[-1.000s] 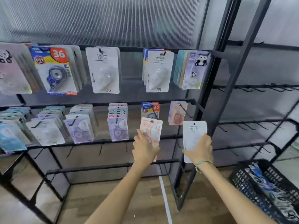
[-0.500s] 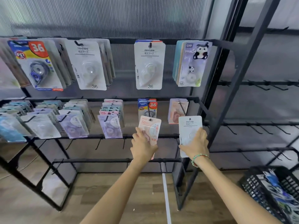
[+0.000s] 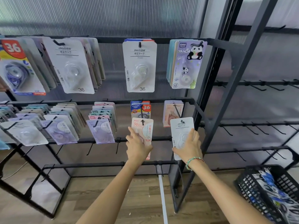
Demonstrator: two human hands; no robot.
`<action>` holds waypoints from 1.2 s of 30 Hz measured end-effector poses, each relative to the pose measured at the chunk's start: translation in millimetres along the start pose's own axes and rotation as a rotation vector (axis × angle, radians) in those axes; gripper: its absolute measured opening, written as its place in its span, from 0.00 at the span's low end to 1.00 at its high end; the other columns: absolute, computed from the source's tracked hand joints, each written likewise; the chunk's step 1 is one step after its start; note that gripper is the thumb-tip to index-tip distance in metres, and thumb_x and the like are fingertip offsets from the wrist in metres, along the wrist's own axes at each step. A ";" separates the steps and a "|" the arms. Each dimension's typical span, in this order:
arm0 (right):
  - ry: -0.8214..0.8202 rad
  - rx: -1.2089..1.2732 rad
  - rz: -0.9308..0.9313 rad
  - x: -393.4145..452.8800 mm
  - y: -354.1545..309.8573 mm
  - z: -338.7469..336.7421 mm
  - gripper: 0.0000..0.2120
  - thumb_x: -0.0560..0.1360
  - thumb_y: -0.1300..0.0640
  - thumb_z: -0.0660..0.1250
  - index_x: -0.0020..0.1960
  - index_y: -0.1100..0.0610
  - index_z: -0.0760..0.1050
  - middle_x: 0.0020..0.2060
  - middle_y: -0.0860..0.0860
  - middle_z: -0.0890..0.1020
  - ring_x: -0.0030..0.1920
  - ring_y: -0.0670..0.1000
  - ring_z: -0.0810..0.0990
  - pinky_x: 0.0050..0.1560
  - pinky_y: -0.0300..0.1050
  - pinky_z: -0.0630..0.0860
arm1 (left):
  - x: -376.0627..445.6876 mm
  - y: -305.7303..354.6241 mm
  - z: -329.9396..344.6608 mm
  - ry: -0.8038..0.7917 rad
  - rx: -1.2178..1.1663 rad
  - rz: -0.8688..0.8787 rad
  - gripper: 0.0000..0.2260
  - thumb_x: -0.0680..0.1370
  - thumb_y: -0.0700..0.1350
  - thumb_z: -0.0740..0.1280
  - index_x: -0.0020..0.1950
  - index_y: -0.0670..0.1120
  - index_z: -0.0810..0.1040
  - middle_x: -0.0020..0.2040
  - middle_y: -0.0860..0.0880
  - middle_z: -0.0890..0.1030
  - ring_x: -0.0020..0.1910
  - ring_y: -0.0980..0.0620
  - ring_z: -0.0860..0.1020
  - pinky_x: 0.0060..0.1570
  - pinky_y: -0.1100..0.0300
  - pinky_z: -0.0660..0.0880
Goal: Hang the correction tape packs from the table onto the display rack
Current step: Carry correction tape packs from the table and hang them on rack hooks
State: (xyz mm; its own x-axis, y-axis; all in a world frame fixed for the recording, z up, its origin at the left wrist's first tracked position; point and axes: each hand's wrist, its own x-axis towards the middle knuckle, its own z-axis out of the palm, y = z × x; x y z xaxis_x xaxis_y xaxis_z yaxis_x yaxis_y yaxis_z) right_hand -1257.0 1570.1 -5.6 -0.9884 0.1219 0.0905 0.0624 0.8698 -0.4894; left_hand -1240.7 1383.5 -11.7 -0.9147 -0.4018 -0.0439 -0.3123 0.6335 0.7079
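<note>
Head view, looking down at a black display rack (image 3: 215, 65) hung with correction tape packs. Left hand (image 3: 137, 146) grips a pink pack (image 3: 143, 128) by its lower part, the index finger stretched up along its face; the pack's top hole sits at the tip of a middle-row hook (image 3: 142, 113), in front of a blue and red pack marked 36 (image 3: 142, 109). Right hand (image 3: 189, 147) holds a white pack (image 3: 182, 128) upright, fingers spread over its clear blister and the thumb at its lower left edge; the pack's top lies just in front of the hook (image 3: 177, 111) that carries a peach pack (image 3: 169, 112), at the rack's right post. A beaded bracelet (image 3: 193, 161) circles the right wrist. Upper row, left to right: a blue 36 pack (image 3: 17, 67), 2 white packs marked 36 (image 3: 140, 67), and a panda pack (image 3: 186, 63). A black basket (image 3: 252, 188) holding more packs stands on the wooden floor (image 3: 97, 191) at lower right.
</note>
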 end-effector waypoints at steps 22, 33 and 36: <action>0.062 0.120 0.045 110.1 -29.1 52.1 0.59 0.65 0.50 0.78 0.77 0.54 0.35 0.72 0.54 0.50 0.69 0.59 0.61 0.65 0.57 0.71 | 107.6 2.8 31.2 0.070 -0.230 0.084 0.46 0.68 0.46 0.75 0.76 0.44 0.48 0.71 0.40 0.60 0.66 0.37 0.67 0.63 0.37 0.70; 0.047 0.148 0.055 85.1 -28.2 49.2 0.58 0.65 0.45 0.77 0.77 0.59 0.40 0.75 0.60 0.50 0.74 0.61 0.56 0.72 0.57 0.60 | 95.7 -8.6 16.0 0.092 -0.060 0.112 0.54 0.68 0.55 0.77 0.79 0.45 0.40 0.77 0.42 0.52 0.75 0.38 0.56 0.70 0.37 0.61; 0.017 0.089 0.016 63.3 -30.5 41.0 0.53 0.67 0.44 0.75 0.77 0.60 0.45 0.74 0.61 0.52 0.73 0.61 0.57 0.72 0.55 0.61 | 77.8 -15.5 4.2 0.096 -0.044 0.131 0.53 0.69 0.55 0.76 0.79 0.46 0.40 0.78 0.42 0.51 0.76 0.39 0.55 0.71 0.39 0.61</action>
State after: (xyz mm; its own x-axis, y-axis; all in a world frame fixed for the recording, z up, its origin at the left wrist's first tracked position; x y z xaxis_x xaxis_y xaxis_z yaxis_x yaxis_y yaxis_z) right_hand -1327.2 1531.7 -20.6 -0.9848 0.1445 0.0966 0.0651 0.8221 -0.5657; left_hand -1308.1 1345.1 -29.1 -0.9174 -0.3803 0.1168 -0.1784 0.6558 0.7336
